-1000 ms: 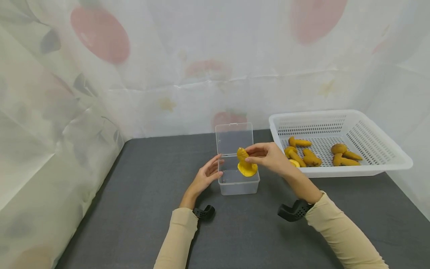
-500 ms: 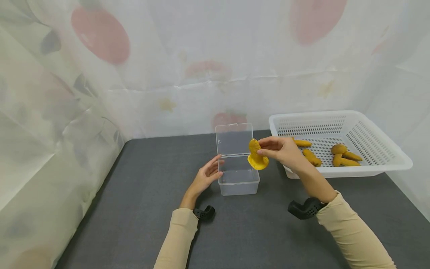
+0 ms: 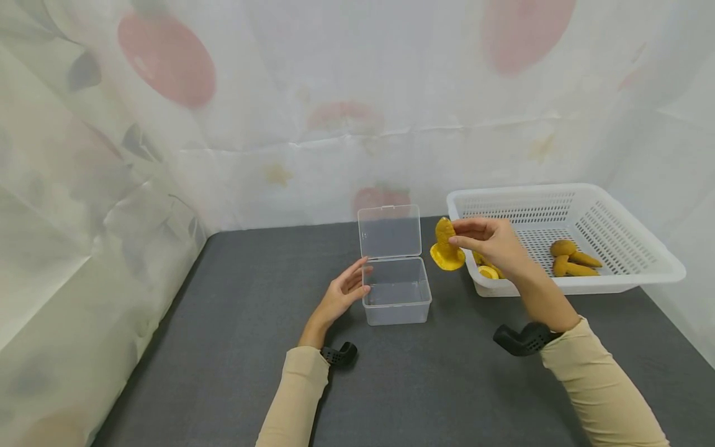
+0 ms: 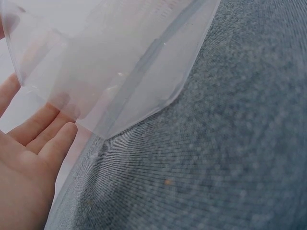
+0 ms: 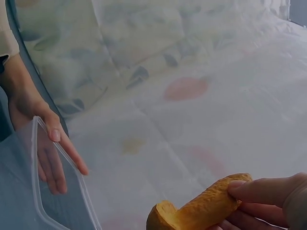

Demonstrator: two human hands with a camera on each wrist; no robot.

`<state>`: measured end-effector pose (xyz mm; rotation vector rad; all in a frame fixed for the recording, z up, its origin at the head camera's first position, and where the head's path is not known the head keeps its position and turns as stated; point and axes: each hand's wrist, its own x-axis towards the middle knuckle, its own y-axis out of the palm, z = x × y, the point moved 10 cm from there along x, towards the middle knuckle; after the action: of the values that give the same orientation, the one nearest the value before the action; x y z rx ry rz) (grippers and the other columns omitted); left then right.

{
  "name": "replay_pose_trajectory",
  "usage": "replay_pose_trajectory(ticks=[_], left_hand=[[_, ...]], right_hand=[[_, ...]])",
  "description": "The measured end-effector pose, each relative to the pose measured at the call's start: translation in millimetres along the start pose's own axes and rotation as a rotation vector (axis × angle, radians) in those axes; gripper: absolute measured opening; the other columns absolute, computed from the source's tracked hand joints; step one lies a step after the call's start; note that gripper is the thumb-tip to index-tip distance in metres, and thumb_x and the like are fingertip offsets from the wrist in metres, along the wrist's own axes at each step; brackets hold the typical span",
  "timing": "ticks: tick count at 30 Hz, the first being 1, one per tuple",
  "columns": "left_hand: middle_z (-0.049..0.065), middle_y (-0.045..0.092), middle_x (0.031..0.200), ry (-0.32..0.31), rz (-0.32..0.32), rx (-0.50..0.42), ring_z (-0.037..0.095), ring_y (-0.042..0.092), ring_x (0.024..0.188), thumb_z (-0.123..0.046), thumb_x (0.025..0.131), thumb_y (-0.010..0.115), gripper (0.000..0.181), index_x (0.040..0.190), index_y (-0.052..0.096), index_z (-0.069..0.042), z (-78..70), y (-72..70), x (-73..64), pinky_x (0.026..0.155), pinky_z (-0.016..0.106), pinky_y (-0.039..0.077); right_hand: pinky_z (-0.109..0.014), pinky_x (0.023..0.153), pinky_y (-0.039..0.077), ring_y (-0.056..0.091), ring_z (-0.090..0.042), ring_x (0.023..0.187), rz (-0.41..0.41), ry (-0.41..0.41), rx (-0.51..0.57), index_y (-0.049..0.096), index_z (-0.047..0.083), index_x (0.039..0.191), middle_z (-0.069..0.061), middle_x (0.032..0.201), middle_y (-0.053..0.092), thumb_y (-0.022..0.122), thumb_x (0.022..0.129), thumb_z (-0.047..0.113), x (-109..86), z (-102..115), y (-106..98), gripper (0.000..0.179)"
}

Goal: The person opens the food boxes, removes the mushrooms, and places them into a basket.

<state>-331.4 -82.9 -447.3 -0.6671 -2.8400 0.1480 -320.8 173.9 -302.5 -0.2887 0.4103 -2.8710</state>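
Between the thumb and fingers of my right hand (image 3: 499, 244) is a yellow mushroom (image 3: 445, 248), stem up and cap down. It hangs above the dark cloth, between the clear plastic box (image 3: 398, 314) and the basket. In the right wrist view the mushroom (image 5: 204, 203) lies sideways under the thumb. My left hand (image 3: 337, 299) rests at the box's left side with nearly straight fingers, the thumb by the rim. The left wrist view shows its fingers (image 4: 45, 127) against the clear wall. The hinged lid (image 3: 389, 231) stands raised at the back. No mushroom shows inside the box.
A white perforated basket (image 3: 581, 286) stands at the right. Several mushrooms lie in it, some brownish ones (image 3: 570, 261) toward the right and yellow ones (image 3: 488, 272) partly hidden by my right hand. A printed curtain (image 3: 313, 167) hangs behind the table.
My right hand has moved right and slightly back with the mushroom, from over the box to beside the basket's left corner. The left hand and box have stayed put.
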Motion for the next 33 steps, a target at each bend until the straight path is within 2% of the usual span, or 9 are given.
replay_pose_trajectory(ticks=[2,3,8,13,22,30,33], left_hand=[[0.026,0.040,0.150,-0.003,-0.003,0.001,0.038,0.035,0.144,-0.011,0.095,0.060,0.065,0.153,0.029,-0.014,0.0,0.1,-0.1,0.120,0.052,0.026],[0.026,0.040,0.150,-0.005,-0.003,0.000,0.038,0.035,0.144,-0.010,0.095,0.059,0.065,0.153,0.029,-0.014,0.0,0.2,-0.1,0.120,0.052,0.026],[0.025,0.041,0.150,-0.009,-0.006,0.003,0.038,0.035,0.144,-0.008,0.095,0.058,0.064,0.153,0.029,-0.014,0.6,0.0,0.5,0.120,0.052,0.026],[0.026,0.041,0.149,-0.012,-0.009,0.006,0.038,0.036,0.144,-0.011,0.095,0.059,0.065,0.153,0.030,-0.015,1.3,-0.5,0.4,0.120,0.052,0.026],[0.024,0.042,0.150,-0.005,-0.007,0.005,0.038,0.036,0.143,-0.014,0.095,0.060,0.066,0.153,0.029,-0.016,1.5,-0.6,0.0,0.120,0.052,0.027],[0.025,0.042,0.149,0.000,-0.005,-0.006,0.038,0.036,0.143,-0.021,0.094,0.063,0.068,0.153,0.029,-0.016,0.6,0.2,0.1,0.120,0.052,0.026],[0.025,0.042,0.149,0.005,-0.006,-0.001,0.038,0.036,0.143,-0.020,0.094,0.063,0.068,0.153,0.029,-0.016,0.2,0.2,0.2,0.120,0.053,0.027]], right_hand=[[-0.012,0.078,0.056,0.069,0.004,0.086,-0.001,-0.020,0.042,0.066,-0.002,0.113,0.025,0.089,0.071,0.069,0.089,0.011,0.7,0,-5,0.028],[-0.012,0.080,0.056,0.069,0.005,0.087,-0.003,-0.025,0.054,0.067,0.001,0.111,0.025,0.090,0.071,0.068,0.089,0.011,0.9,-1,-8,0.024],[-0.011,0.078,0.056,0.069,0.003,0.086,-0.014,-0.004,0.107,0.070,0.019,0.103,0.022,0.092,0.072,0.066,0.091,0.010,2.8,-9,-23,0.016],[-0.012,0.075,0.057,0.068,0.000,0.082,-0.022,0.044,0.194,0.071,0.026,0.097,0.018,0.090,0.073,0.065,0.091,0.009,4.7,-21,-36,0.019],[-0.012,0.073,0.057,0.068,0.003,0.081,-0.074,0.091,0.323,0.072,0.027,0.092,0.017,0.087,0.071,0.063,0.092,0.007,7.4,-42,-62,0.022],[-0.012,0.071,0.058,0.068,0.001,0.081,-0.140,0.138,0.486,0.073,0.022,0.090,0.014,0.089,0.070,0.064,0.090,0.004,10.3,-63,-86,0.020],[-0.011,0.071,0.057,0.068,0.002,0.081,-0.166,0.164,0.492,0.072,0.023,0.089,0.015,0.089,0.069,0.065,0.089,0.005,10.5,-69,-94,0.019]])
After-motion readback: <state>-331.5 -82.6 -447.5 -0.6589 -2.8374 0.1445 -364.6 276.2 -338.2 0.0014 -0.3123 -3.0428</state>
